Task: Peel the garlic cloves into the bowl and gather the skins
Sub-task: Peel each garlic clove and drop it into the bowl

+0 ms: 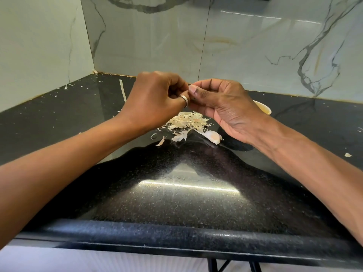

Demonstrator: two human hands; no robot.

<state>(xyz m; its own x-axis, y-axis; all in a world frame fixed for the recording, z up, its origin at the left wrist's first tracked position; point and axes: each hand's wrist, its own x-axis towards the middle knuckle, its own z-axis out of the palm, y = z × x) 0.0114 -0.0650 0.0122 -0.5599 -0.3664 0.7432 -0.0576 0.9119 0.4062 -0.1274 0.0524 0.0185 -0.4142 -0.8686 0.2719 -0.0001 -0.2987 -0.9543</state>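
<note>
My left hand [155, 99] and right hand [225, 108] meet above the skins [186, 121] with fingers curled. What they pinch is hidden; I cannot tell. One clove [213, 136] lies beside that heap, seemingly unpeeled. Bowl [264, 108] contents unseen. Stray skins remain ungathered.

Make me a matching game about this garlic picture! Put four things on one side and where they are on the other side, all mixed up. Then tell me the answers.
Things:
1. ring
2. bowl
3. pile of skins
4. garlic clove

Places:
A. heaped on the counter, below both hands
B. on a finger of the left hand
C. lying by itself at the heap's near right edge
D. peeking out from behind the right hand

Pairs: 1-B, 2-D, 3-A, 4-C
</note>
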